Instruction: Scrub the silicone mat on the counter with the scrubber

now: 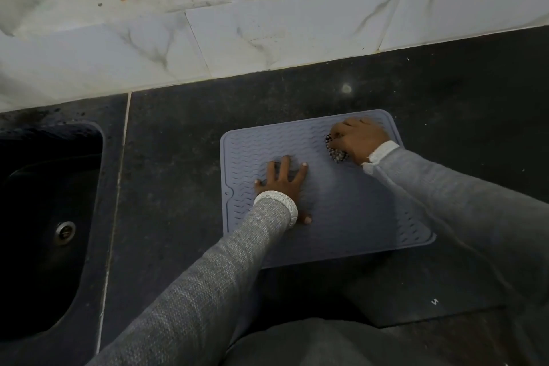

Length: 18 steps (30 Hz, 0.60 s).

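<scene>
Two hands on a mat on a dark counter

The counter (445, 104) carries a sink (50, 217) at left and the grey mat (356, 211) at centre. The left hand (282, 184) presses it flat, fingers spread; the right hand (358, 137) curls its fingers around the scrubber (335, 151) near the mat's far right corner.

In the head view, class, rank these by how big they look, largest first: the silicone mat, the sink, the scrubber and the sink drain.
1. Silicone mat and sink: too alike to rank, since the sink is cut off at the frame edge.
2. Scrubber, partly hidden under the right hand.
3. Sink drain, a little smaller.
</scene>
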### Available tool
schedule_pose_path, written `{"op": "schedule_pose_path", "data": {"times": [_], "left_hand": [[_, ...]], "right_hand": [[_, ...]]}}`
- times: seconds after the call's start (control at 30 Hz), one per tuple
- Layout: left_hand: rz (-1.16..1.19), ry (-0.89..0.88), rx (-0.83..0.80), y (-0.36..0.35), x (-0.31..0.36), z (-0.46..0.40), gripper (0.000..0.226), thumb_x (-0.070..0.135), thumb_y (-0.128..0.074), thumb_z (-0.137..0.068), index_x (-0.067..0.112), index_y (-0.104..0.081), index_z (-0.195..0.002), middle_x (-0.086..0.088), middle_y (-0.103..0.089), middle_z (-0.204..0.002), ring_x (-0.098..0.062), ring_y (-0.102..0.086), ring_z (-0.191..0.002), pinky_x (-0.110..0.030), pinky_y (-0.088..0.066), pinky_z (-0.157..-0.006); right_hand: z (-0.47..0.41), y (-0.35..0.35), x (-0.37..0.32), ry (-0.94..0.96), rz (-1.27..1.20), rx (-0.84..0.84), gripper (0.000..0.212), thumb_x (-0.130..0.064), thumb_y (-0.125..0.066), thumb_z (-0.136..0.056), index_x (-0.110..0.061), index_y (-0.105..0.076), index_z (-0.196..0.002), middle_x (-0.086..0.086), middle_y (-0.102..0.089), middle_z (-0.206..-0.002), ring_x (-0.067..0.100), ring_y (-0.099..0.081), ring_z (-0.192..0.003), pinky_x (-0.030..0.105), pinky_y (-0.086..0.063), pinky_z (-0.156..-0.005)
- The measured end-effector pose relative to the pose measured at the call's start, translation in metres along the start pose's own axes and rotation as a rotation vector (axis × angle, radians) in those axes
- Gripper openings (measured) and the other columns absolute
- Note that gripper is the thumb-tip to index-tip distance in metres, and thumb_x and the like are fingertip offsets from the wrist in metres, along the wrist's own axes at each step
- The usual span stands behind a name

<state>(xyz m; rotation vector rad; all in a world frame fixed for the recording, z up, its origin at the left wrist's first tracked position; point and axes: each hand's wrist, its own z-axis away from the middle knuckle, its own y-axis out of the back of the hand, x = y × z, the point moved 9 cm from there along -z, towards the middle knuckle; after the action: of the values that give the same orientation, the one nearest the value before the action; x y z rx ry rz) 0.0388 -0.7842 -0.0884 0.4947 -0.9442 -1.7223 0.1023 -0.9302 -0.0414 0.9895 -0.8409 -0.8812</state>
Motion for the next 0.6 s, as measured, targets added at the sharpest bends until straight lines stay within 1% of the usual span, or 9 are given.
{"op": "schedule_pose_path", "data": {"times": [0.07,0.2,0.27,0.33,0.47,0.57,0.6], "left_hand": [[-0.008,0.003,0.002,0.000,0.001,0.000,0.121,0.057,-0.076,-0.064,0.039,0.012,-0.145,-0.004,0.021,-0.153,-0.037,0.014,-0.141,-0.067,-0.015,-0.107],[-0.009,0.006,-0.010,-0.001,0.001,-0.001,0.122,0.058,-0.075,-0.063,0.039,0.013,-0.145,-0.004,0.023,-0.153,-0.037,0.016,-0.141,-0.066,-0.013,-0.108],[-0.002,0.004,-0.011,-0.002,0.000,-0.001,0.122,0.057,-0.075,-0.063,0.039,0.013,-0.145,-0.004,0.023,-0.153,-0.037,0.016,-0.141,-0.066,-0.013,-0.108],[0.001,0.002,-0.007,-0.003,0.000,-0.001,0.122,0.057,-0.075,-0.064,0.039,0.014,-0.145,-0.004,0.023,-0.153,-0.037,0.017,-0.141,-0.066,-0.012,-0.108],[0.013,-0.008,-0.013,-0.002,0.000,-0.001,0.121,0.055,-0.075,-0.065,0.038,0.014,-0.145,-0.004,0.024,-0.153,-0.037,0.018,-0.141,-0.067,-0.012,-0.108],[0.013,-0.003,-0.030,-0.002,0.001,-0.001,0.121,0.055,-0.075,-0.066,0.038,0.015,-0.145,-0.005,0.026,-0.153,-0.037,0.020,-0.140,-0.067,-0.010,-0.108],[0.013,-0.001,-0.036,-0.002,0.001,0.000,0.121,0.055,-0.075,-0.066,0.038,0.015,-0.145,-0.005,0.026,-0.153,-0.037,0.020,-0.140,-0.067,-0.010,-0.108]], "right_hand": [[-0.007,0.009,-0.008,-0.035,-0.023,-0.011,0.041,-0.029,-0.060,-0.086,-0.024,-0.054,-0.127,-0.001,-0.045,-0.138,0.025,-0.039,-0.126,0.039,-0.032,-0.107],[-0.016,0.017,-0.041,0.069,-0.021,0.008,0.044,-0.022,-0.055,-0.089,-0.024,-0.048,-0.132,0.000,-0.038,-0.143,0.025,-0.032,-0.132,0.041,-0.029,-0.111],[-0.014,0.008,-0.030,0.016,-0.110,-0.036,0.041,-0.023,-0.048,-0.092,-0.022,-0.046,-0.133,0.002,-0.037,-0.144,0.026,-0.030,-0.133,0.042,-0.026,-0.112],[-0.002,-0.001,-0.010,0.003,-0.162,-0.045,0.041,-0.025,-0.046,-0.093,-0.023,-0.046,-0.134,0.001,-0.038,-0.145,0.025,-0.029,-0.134,0.042,-0.024,-0.112],[0.026,-0.019,0.027,0.032,-0.004,-0.078,0.048,-0.025,-0.054,-0.090,-0.032,-0.042,-0.136,-0.006,-0.038,-0.146,0.022,-0.029,-0.135,0.043,-0.026,-0.110],[0.024,-0.019,0.043,-0.006,0.012,-0.072,0.045,-0.029,-0.059,-0.087,-0.032,-0.049,-0.131,-0.007,-0.045,-0.141,0.021,-0.035,-0.131,0.039,-0.028,-0.108],[0.021,-0.015,0.044,-0.013,-0.017,-0.045,0.044,-0.027,-0.060,-0.086,-0.031,-0.051,-0.129,-0.007,-0.047,-0.139,0.021,-0.037,-0.129,0.038,-0.029,-0.107]]}}
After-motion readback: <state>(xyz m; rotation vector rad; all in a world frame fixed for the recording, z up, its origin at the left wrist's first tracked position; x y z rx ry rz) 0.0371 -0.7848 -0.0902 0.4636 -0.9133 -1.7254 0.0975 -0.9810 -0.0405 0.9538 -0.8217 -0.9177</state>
